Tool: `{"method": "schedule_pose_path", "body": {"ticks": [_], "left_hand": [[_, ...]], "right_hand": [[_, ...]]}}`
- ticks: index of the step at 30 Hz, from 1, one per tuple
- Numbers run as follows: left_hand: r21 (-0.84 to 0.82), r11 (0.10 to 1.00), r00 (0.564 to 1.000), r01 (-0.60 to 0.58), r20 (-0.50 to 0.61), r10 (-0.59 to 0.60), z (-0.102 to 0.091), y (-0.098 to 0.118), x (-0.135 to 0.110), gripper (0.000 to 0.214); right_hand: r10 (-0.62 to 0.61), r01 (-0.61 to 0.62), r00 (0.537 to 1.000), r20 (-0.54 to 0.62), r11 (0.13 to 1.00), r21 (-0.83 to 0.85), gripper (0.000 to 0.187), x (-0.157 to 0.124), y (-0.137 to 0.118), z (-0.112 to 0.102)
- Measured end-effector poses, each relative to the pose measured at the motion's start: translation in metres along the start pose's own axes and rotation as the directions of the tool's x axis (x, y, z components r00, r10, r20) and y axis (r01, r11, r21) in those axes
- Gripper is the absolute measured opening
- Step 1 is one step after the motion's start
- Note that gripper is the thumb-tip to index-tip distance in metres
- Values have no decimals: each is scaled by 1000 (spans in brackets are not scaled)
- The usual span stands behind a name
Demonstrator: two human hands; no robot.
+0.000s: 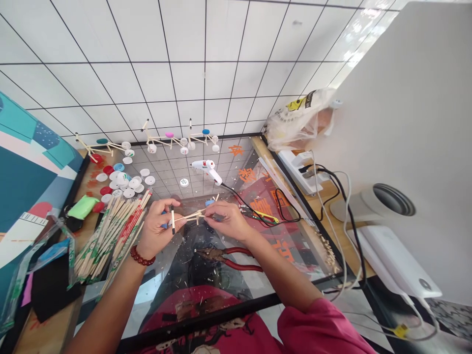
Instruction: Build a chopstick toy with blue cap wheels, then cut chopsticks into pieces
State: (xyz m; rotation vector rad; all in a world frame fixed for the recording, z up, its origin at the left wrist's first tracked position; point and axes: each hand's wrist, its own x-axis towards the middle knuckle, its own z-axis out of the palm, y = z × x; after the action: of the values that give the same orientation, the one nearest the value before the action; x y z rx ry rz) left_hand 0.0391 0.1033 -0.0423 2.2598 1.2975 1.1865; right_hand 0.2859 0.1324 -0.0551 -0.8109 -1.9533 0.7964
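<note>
- Now the left hand (158, 230) is gripping a black-tipped stick (173, 220) and one end of a wooden-stick frame (195, 215).
- The right hand (226, 221) is pinching the frame's other end, above the glass table's (199, 320) middle.
- Red-handled pliers (224, 258) are lying beneath.

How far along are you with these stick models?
Three stick-and-cap models look finished, standing at the table's far edge. In hand is a small stick frame, held between the left hand and right hand; it looks unfinished. Loose bottle caps and bundled chopsticks remain on the left.
</note>
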Motion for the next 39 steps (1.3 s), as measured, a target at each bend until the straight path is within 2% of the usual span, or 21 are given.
{"method": "schedule_pose_path", "body": {"ticks": [8,12,15,20,27,39], "left_hand": [[-48,999,1000,22,6,-22,2,0,3,11],[-43,999,1000,14,6,-14,2,0,3,12],[-42,999,1000,6,14,-6,2,-3,2,12],[-60,998,999,18,38,-16,2,-6,0,15],[-40,995,995,89,45,-87,5,-1,1,20],[-25,999,999,38,4,-37,4,0,2,12]], "right_hand": [[-39,37,999,-12,992,-123,6,-2,1,-4],[33,-33,999,-7,997,-66,17,-2,1,-4],[13,-9,999,49,996,-88,24,-2,4,-2],[-22,29,998,65,994,-109,16,-3,7,0],[35,-32,998,47,998,-56,17,-2,5,0],[78,-78,997,3,997,-20,20,-3,9,6]]}}
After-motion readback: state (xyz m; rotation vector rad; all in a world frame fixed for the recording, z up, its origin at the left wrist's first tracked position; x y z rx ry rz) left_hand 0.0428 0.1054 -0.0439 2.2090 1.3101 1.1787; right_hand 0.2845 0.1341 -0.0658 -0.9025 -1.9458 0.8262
